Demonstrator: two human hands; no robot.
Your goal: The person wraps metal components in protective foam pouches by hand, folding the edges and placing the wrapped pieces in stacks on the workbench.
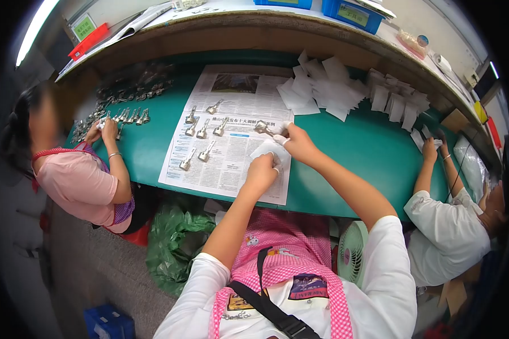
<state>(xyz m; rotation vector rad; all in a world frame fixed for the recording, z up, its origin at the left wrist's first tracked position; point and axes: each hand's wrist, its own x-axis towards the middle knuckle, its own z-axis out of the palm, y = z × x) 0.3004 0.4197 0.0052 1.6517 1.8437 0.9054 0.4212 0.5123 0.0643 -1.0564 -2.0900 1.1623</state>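
My right hand point(300, 145) is closed, with white coverings on its fingertips, on the stem end of a silver metal part point(262, 127) whose thick round end points away to the left. Just below it, my left hand point(262, 173) pinches a small white paper sheet point(264, 148), partly hidden by the fingers. Both hands are over a newspaper sheet point(232, 175). Several similar parts lie loose on its left half, such as one metal part point(207, 151) with a round head and flat stem. What these parts are I cannot make out for certain.
Loose stacks of white paper point(322, 85) lie behind the newspaper on the green table point(350, 164). More metal parts point(133, 116) are heaped at left, near a co-worker in pink point(85, 175). Another person in white point(449, 231) handles paper at right. A shelf point(220, 24) overhangs the back.
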